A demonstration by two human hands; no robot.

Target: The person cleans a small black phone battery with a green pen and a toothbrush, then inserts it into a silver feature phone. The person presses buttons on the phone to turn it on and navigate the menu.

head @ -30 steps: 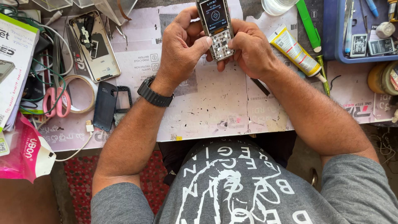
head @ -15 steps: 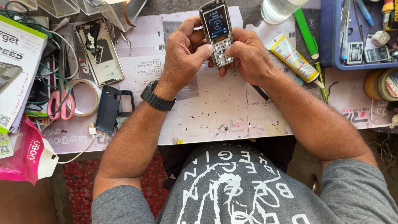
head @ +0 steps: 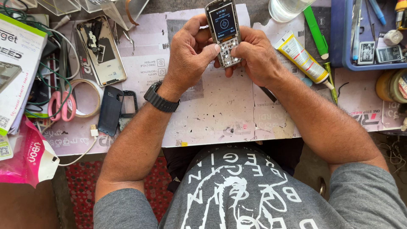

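A small keypad phone [head: 223, 29] with a lit screen is held upright above the paper-covered table [head: 220, 110]. My left hand [head: 188, 53] grips its left side, thumb on the keypad. On the other side my right hand [head: 254, 53] grips it too, with its thumb at the keys. A black watch [head: 160, 99] sits on my left wrist.
An opened phone back [head: 101, 51], a dark phone cover [head: 110, 110], a tape roll [head: 85, 97] and pink-handled scissors [head: 59, 106] lie at left. A yellow glue tube [head: 301, 57], green tool [head: 316, 32], blue tray [head: 364, 38] and clear cup [head: 288, 8] are at right.
The view has shifted slightly; the phone and both hands stay together in nearly the same place, thumbs still on the keypad.
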